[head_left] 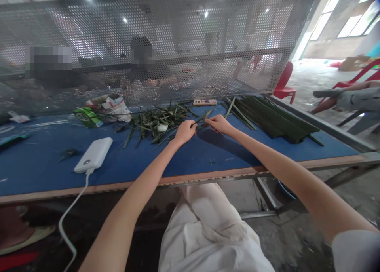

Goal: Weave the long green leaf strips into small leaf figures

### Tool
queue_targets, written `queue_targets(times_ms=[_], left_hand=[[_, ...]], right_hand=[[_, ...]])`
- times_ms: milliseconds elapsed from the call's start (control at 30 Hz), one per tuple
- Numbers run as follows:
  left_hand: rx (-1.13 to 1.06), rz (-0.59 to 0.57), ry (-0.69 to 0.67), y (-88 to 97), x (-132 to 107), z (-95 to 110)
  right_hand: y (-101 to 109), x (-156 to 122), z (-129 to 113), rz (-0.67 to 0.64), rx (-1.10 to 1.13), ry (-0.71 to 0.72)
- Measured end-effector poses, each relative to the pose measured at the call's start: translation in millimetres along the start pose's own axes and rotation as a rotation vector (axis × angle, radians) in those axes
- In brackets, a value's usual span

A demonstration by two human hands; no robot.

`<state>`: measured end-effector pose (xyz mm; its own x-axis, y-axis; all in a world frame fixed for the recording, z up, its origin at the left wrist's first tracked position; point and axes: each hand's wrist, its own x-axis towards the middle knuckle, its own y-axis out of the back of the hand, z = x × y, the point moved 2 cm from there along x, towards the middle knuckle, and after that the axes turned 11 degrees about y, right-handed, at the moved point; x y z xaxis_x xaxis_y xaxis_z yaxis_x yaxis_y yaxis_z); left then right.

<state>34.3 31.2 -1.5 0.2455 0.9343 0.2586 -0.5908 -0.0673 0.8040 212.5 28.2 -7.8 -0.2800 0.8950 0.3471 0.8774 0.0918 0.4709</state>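
Over the middle of the blue tabletop, my left hand (186, 132) is closed around a green leaf strip (204, 116), whose pointed end sticks up to the right. Close beside it, my right hand (219, 124) pinches with thumb and forefinger near the same strip; the exact bit between those fingertips is too small to make out. To the left of my hands lies a loose pile of cut leaf strips (148, 121), with a white oval object (162, 128) at its front. A neat stack of long dark green leaves (276, 117) lies to the right.
A white power bank (94, 155) with a cable lies at left. Behind it are a green packet (87, 116) and crumpled wrapping (115, 107). A perforated metal screen (184, 34) closes the table's back, people visible through it. A red chair (285, 82) stands beyond the right end.
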Motion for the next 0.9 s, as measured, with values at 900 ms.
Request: queue_targets(times_ms=[900], left_hand=[[-0.385,-0.220,0.088,-3.9,3.1,-1.1]], right_hand=[[-10.0,2.3,4.5,0.128,0.304,0.003]])
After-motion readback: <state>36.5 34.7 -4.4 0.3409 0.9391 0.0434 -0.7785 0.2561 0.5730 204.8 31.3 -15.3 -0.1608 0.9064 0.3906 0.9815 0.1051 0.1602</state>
